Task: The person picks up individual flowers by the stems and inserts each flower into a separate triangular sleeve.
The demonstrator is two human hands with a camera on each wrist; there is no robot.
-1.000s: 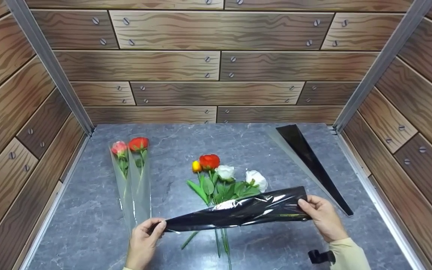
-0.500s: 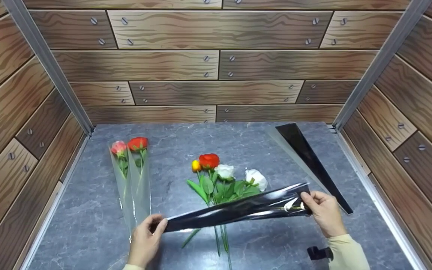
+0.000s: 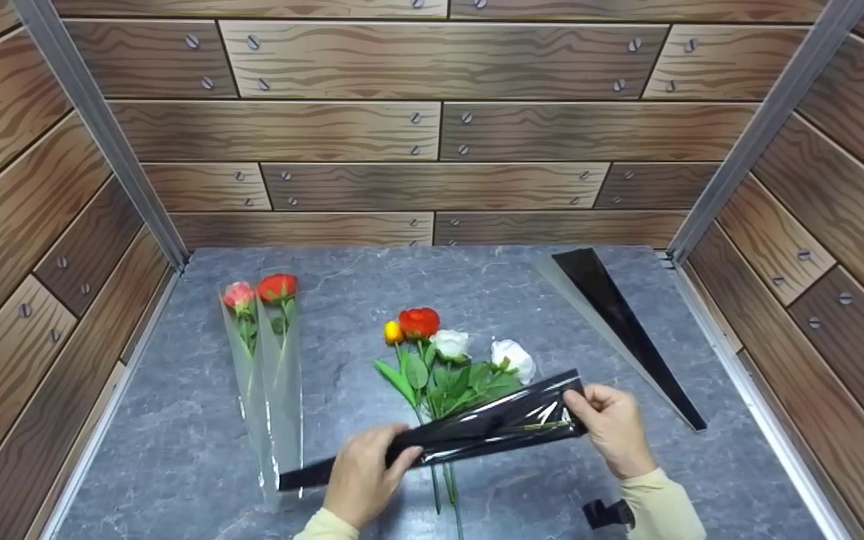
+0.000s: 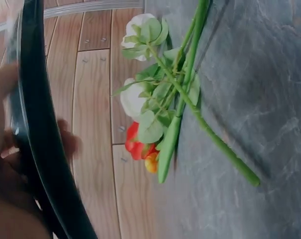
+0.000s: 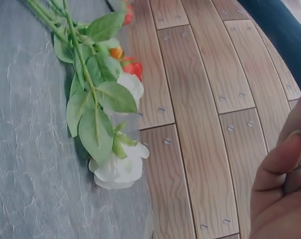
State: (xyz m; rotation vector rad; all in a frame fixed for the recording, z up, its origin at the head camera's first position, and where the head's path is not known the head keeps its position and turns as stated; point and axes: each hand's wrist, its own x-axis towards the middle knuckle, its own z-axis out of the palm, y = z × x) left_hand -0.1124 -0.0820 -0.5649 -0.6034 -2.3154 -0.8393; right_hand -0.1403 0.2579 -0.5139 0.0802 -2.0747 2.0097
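Observation:
A long black glossy flower sleeve [image 3: 488,431] is stretched slantwise across the flower stems in the head view. My left hand [image 3: 364,472] grips its narrower half, thumb in front, with the thin tip sticking out to the left. At the wide end, my right hand [image 3: 612,431] pinches the corner between thumb and fingers. Behind the sleeve lie loose artificial flowers: a red one [image 3: 418,322], a yellow bud [image 3: 393,332] and two white ones [image 3: 513,361]. Their stems pass partly hidden under the sleeve. In the left wrist view the sleeve [image 4: 48,129] crosses the left hand [image 4: 6,184].
Two clear-wrapped flowers, one pink [image 3: 238,297] and one red [image 3: 277,288], lie at the left of the grey marbled table [image 3: 154,420]. Another black sleeve [image 3: 627,330] with a clear edge lies at the right. Wood-patterned walls [image 3: 432,131] enclose the back and sides.
My left hand has slid rightward along the sleeve from its tip towards its middle. The right hand has moved a little left with the wide end; the sleeve tilts more. The loose flowers stay put.

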